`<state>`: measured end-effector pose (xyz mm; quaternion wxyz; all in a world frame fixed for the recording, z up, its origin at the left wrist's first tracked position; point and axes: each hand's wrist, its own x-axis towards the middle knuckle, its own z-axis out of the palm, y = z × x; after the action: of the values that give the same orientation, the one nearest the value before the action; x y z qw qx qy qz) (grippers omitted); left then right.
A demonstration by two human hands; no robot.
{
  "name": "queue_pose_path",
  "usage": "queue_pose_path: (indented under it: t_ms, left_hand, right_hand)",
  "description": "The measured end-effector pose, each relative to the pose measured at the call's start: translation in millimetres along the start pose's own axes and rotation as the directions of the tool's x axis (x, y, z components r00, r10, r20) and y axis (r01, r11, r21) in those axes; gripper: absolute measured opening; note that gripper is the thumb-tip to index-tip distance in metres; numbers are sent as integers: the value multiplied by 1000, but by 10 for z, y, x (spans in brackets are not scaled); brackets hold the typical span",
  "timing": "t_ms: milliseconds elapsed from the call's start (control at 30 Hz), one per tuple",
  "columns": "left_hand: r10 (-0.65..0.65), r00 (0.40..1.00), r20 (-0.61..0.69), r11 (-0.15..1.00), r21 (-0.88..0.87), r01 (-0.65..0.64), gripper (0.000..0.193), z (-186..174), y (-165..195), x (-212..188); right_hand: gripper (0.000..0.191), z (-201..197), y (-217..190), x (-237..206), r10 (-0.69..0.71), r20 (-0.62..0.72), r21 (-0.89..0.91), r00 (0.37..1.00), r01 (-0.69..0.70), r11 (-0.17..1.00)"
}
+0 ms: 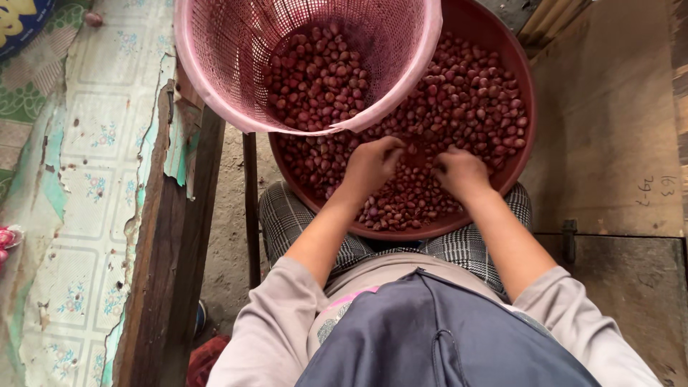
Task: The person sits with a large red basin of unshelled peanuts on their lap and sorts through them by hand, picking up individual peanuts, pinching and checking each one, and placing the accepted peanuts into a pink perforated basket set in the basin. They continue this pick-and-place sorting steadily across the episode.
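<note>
A wide dark-red basin (pixel 522 79) rests on my lap, filled with many small reddish-brown bulbs or nuts (pixel 466 100). A pink mesh basket (pixel 215 64) sits tilted on the basin's far left rim and holds more of the same bulbs (pixel 315 79). My left hand (pixel 370 165) lies palm-down in the basin's pile, fingers curled among the bulbs. My right hand (pixel 460 172) is close beside it, knuckles up, fingers dug into the pile. What the fingertips pinch is hidden.
A wooden bench (pixel 93 201) with a torn, flower-patterned covering runs along the left. A thin dark post (pixel 251 208) stands between it and my checked trouser knees. Wooden boards (pixel 609 129) and a dark panel (pixel 638 287) fill the right. Bare dirt ground (pixel 226 244) lies below.
</note>
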<state>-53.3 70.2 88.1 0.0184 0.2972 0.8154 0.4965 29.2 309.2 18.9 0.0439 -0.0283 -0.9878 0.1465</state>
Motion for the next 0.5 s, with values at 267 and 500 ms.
queue_pose_path:
  t_ms: [267,500]
  left_hand:
    - [163,957,239,896,371,-245,21,763,-820,262]
    - [217,938,271,879,365,-308,24,1016,-918,390]
  right_hand:
    - [23,253,-227,69,-97,105,-142,990,111,984]
    - [36,45,34,87,150,121,305,981,-181,935]
